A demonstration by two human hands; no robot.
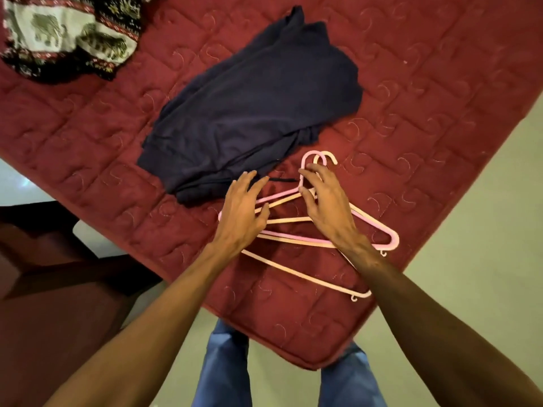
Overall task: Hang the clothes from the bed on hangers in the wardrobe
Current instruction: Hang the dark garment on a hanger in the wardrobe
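Just beside the folded navy garment [255, 113] on the red quilted mattress [440, 83] lie two stacked pink hangers [289, 220]. The left hand [244, 212] spreads flat over one shoulder, holding nothing; the right hand [326, 210] curves at their necks, and I cannot tell whether it pinches. Lift one by its neck while pinning the other, since the overlapping hooks may snag; an elephant-print garment [67, 33] lies well apart.

Dim warm light, soft focus, edges warped.
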